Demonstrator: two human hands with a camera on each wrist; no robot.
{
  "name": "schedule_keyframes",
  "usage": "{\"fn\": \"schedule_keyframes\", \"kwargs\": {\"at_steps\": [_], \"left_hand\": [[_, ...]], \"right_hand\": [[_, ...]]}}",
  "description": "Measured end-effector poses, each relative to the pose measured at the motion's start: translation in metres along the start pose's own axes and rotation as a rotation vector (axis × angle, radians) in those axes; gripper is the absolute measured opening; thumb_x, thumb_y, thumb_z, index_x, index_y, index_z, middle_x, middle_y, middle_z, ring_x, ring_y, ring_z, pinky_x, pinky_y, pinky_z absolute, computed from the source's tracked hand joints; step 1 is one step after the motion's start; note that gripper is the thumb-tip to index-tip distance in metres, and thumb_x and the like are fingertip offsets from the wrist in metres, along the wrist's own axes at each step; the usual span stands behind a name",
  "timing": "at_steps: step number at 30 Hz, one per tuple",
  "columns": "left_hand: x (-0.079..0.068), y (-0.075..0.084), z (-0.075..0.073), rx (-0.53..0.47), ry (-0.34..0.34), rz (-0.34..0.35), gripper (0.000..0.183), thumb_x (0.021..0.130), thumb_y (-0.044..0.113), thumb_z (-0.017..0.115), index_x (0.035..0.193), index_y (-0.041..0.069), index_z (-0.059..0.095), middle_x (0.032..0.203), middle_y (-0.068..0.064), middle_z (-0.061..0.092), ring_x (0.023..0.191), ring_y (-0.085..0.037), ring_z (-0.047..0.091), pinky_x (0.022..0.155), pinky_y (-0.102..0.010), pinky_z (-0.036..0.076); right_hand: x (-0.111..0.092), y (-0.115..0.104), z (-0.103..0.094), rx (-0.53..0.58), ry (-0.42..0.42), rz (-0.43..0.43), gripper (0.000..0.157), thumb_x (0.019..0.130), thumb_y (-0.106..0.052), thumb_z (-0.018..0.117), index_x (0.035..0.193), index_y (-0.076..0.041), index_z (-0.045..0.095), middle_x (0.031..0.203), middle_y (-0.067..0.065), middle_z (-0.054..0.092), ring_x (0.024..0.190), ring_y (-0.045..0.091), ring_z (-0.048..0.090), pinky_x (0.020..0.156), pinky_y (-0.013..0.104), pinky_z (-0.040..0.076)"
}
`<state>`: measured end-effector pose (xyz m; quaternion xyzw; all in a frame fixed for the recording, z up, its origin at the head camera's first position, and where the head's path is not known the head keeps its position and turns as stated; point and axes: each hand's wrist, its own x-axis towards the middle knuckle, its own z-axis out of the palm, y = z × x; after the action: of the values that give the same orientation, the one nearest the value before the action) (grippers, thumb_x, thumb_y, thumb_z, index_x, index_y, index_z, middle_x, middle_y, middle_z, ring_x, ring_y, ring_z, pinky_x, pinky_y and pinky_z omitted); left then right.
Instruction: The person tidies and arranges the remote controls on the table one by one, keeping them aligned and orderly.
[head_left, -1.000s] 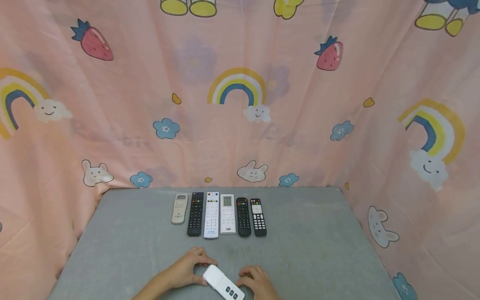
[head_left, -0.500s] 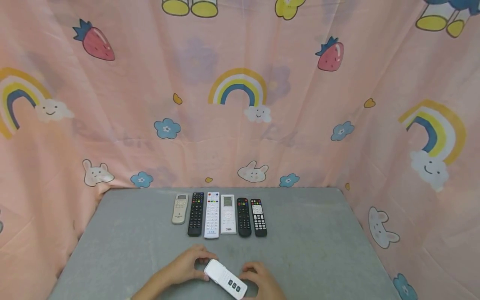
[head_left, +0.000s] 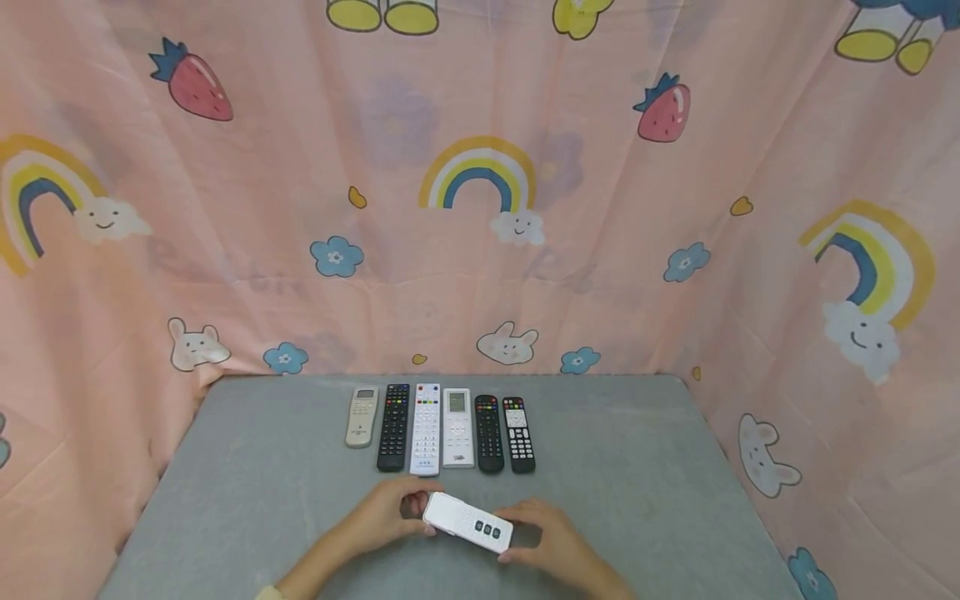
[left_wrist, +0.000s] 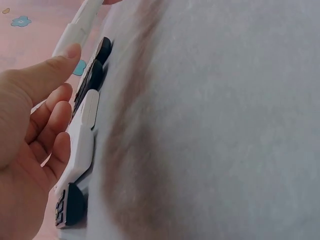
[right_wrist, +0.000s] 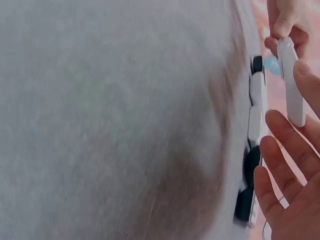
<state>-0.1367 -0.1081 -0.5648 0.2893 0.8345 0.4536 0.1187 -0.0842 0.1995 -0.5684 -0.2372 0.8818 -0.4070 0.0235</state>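
Note:
A white remote control (head_left: 459, 518) with a group of dark buttons near its right end is held off the table, tilted down to the right. My left hand (head_left: 378, 512) pinches its left end between thumb and fingers. At the other end, my right hand (head_left: 558, 542) holds it with thumb and forefinger. In the left wrist view the left thumb (left_wrist: 55, 70) lies along the remote's edge, while the lower fingers curl loosely. The right wrist view shows the remote (right_wrist: 294, 95) edge-on between both hands, the right hand's other fingers (right_wrist: 280, 170) spread apart.
Beyond the hands a row of remotes lies on the grey table (head_left: 630, 467): beige (head_left: 362, 418), black (head_left: 393, 429), white (head_left: 425, 433), white with a display (head_left: 458, 433), black (head_left: 489, 437), and black with white buttons (head_left: 519, 437). A pink patterned curtain (head_left: 585, 292) surrounds the table.
Both hands have moved forward and the remote has shifted up and right in the head view, turning closer to level. My right hand has come round its right end.

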Motion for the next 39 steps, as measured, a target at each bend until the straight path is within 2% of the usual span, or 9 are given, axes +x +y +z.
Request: {"fn": "schedule_keyframes", "kwargs": {"at_steps": [3, 10, 17, 20, 25, 30, 34, 39], "left_hand": [[0.002, 0.000, 0.005, -0.042, 0.015, -0.003, 0.056, 0.071, 0.022, 0.088, 0.120, 0.007, 0.068, 0.080, 0.004, 0.061, 0.069, 0.004, 0.048, 0.062, -0.016, 0.047], [0.007, 0.002, 0.014, -0.091, 0.025, -0.085, 0.056, 0.071, 0.022, 0.088, 0.120, 0.005, 0.068, 0.080, 0.004, 0.061, 0.067, 0.002, 0.052, 0.060, -0.018, 0.049], [0.010, 0.004, 0.021, -0.156, 0.043, -0.052, 0.055, 0.074, 0.019, 0.085, 0.123, 0.003, 0.067, 0.082, -0.001, 0.066, 0.070, 0.003, 0.056, 0.063, -0.019, 0.053], [0.012, 0.004, 0.024, -0.174, 0.049, -0.055, 0.054, 0.074, 0.018, 0.084, 0.123, 0.003, 0.067, 0.084, -0.002, 0.068, 0.072, 0.003, 0.058, 0.066, -0.019, 0.055], [0.016, 0.004, 0.030, -0.203, 0.057, -0.074, 0.050, 0.075, 0.015, 0.083, 0.121, 0.002, 0.068, 0.085, -0.004, 0.070, 0.074, 0.002, 0.060, 0.068, -0.019, 0.055], [0.019, 0.007, 0.038, -0.300, 0.066, -0.073, 0.044, 0.078, 0.010, 0.081, 0.118, -0.001, 0.068, 0.087, -0.011, 0.074, 0.074, 0.001, 0.064, 0.069, -0.020, 0.057], [0.022, 0.010, 0.044, -0.384, 0.077, -0.073, 0.041, 0.079, 0.010, 0.080, 0.116, -0.003, 0.067, 0.087, -0.017, 0.074, 0.073, 0.000, 0.066, 0.068, -0.020, 0.057], [0.026, 0.012, 0.051, -0.414, 0.112, -0.075, 0.039, 0.076, 0.012, 0.082, 0.111, -0.001, 0.069, 0.086, -0.018, 0.075, 0.072, 0.000, 0.066, 0.066, -0.020, 0.056]], "right_hand": [[0.000, 0.005, -0.004, 0.084, 0.001, 0.059, 0.051, 0.072, -0.035, 0.085, 0.119, -0.019, 0.072, 0.110, -0.002, 0.074, 0.096, 0.001, 0.063, 0.086, 0.026, 0.054], [0.001, 0.012, -0.013, 0.188, 0.000, 0.189, 0.050, 0.076, -0.031, 0.083, 0.120, -0.010, 0.070, 0.108, 0.004, 0.074, 0.092, 0.005, 0.067, 0.084, 0.028, 0.054], [0.001, 0.019, -0.020, 0.277, 0.059, 0.233, 0.050, 0.079, -0.023, 0.081, 0.123, -0.003, 0.068, 0.101, 0.012, 0.075, 0.088, 0.010, 0.069, 0.079, 0.023, 0.056], [0.002, 0.021, -0.023, 0.294, 0.088, 0.249, 0.051, 0.080, -0.020, 0.080, 0.125, -0.001, 0.066, 0.100, 0.014, 0.075, 0.087, 0.004, 0.069, 0.079, 0.021, 0.056], [0.003, 0.022, -0.028, 0.264, 0.148, 0.354, 0.049, 0.080, -0.022, 0.080, 0.124, -0.006, 0.067, 0.099, 0.009, 0.076, 0.089, 0.005, 0.069, 0.080, 0.020, 0.054], [0.005, 0.024, -0.033, 0.264, 0.222, 0.451, 0.042, 0.080, -0.021, 0.081, 0.119, -0.009, 0.071, 0.098, 0.007, 0.077, 0.089, 0.005, 0.069, 0.079, 0.020, 0.053], [0.006, 0.027, -0.037, 0.315, 0.264, 0.458, 0.038, 0.081, -0.018, 0.080, 0.117, -0.008, 0.072, 0.101, 0.010, 0.077, 0.087, 0.002, 0.069, 0.079, 0.019, 0.054], [0.005, 0.030, -0.041, 0.346, 0.266, 0.415, 0.036, 0.083, -0.016, 0.078, 0.117, -0.004, 0.072, 0.104, 0.014, 0.077, 0.086, 0.000, 0.070, 0.077, 0.019, 0.055]]}}
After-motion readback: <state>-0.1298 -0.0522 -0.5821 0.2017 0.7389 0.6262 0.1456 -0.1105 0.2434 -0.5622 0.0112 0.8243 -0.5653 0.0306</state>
